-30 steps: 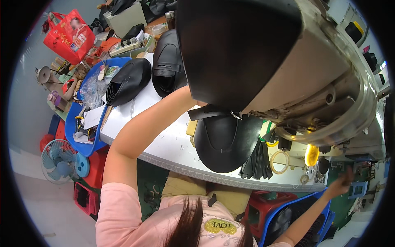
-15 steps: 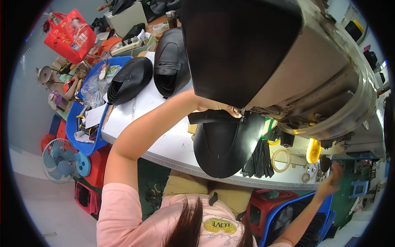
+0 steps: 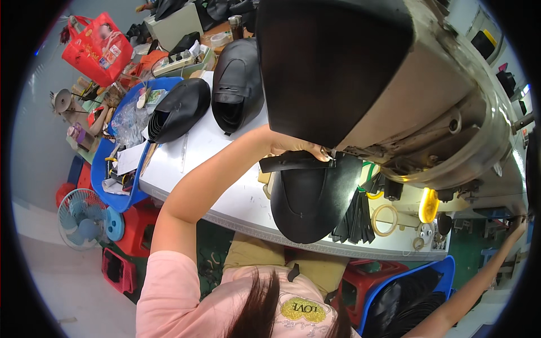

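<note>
While my left hand [image 3: 293,147] pinches the black strap [image 3: 293,162] at the machine [image 3: 406,101], the strap runs leftward from the fingers.
It lies just above the black leather piece [image 3: 313,200] on the table [image 3: 225,169]; my right hand [image 3: 517,225] is far off, its fingers too small to tell.

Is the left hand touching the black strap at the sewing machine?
Touching: head view shows left hand fingertips pressed on the black strap beneath the sewing machine.

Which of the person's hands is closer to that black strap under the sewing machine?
Left. The left hand rests on the black strap at the machine's needle area, while the right hand is stretched far off to the right, well away from it.
</note>
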{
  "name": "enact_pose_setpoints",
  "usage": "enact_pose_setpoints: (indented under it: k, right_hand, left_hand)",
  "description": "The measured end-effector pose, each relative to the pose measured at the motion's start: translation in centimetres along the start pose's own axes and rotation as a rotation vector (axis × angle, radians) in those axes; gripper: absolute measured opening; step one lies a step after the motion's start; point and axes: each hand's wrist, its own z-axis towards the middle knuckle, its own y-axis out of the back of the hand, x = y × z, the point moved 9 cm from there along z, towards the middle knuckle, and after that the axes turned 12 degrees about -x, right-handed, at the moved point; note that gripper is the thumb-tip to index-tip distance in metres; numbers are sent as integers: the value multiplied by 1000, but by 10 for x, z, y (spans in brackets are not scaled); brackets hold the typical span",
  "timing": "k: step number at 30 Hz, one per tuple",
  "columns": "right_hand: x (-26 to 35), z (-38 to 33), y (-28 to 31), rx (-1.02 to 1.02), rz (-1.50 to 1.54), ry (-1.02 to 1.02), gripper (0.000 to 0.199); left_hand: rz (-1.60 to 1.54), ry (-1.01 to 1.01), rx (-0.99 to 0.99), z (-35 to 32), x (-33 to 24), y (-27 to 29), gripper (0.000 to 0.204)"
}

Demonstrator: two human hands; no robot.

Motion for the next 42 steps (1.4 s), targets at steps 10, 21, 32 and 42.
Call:
enact_pose_setpoints:
  k: [10,21,32,42]
  right_hand:
    - [88,-159,57,-471,313,139,30]
    - [249,-490,-40,537,425,242,16]
    - [346,-677,-42,1812,962,-97,13]
    - [378,-669,-35,1638,956,170,13]
  left_hand:
    - [-96,136,-50,16,10,18,31]
    - [-399,159,-184,-31,27,0,37]
    - [-179,-380,-30,-140,39,-26,17]
    - [-180,-429,53,-141,21,-30,19]
